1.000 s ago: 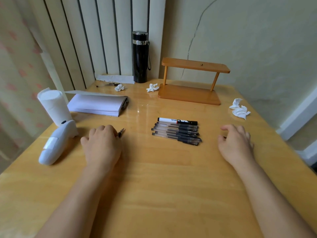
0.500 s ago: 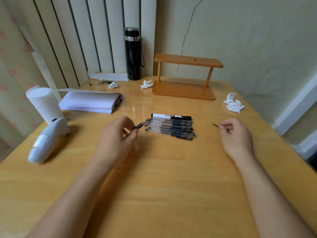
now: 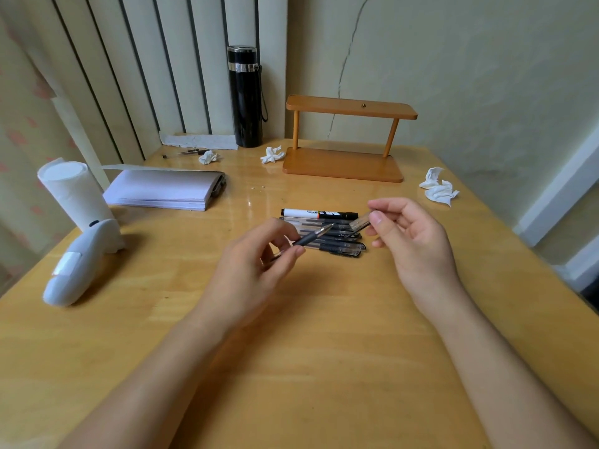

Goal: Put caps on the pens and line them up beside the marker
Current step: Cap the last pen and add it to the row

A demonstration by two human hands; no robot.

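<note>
Holding: left hand [image 3: 249, 270] pinches an uncapped pen [image 3: 311, 237] by its dark grip, bare tip aimed up and right, raised above the table [image 3: 291, 351] just in front of the marker [image 3: 319, 214].
Cap: right hand [image 3: 411, 241] grasps a clear cap [image 3: 360, 223] between thumb and forefinger, its open end turned toward the pen tip; cap and tip are near but apart, just beside the marker's black end.
Marker: white and black, lies flat across the table in front of the wooden shelf [image 3: 346, 137].
Capped pens [image 3: 334, 239]: a row lies side by side on the table, touching the marker's near side, caps to the right; how many, cannot tell.
Behind the marker: black flask [image 3: 245, 95] stands upright at the wall, left of the shelf; crumpled tissue [image 3: 272, 154] beside it.
Left of the marker: stack of paper [image 3: 162, 192], upright paper roll [image 3: 76, 189], white device [image 3: 81, 264] lying near the table edge.
Right of the marker: more crumpled tissue [image 3: 438, 187], well apart.
</note>
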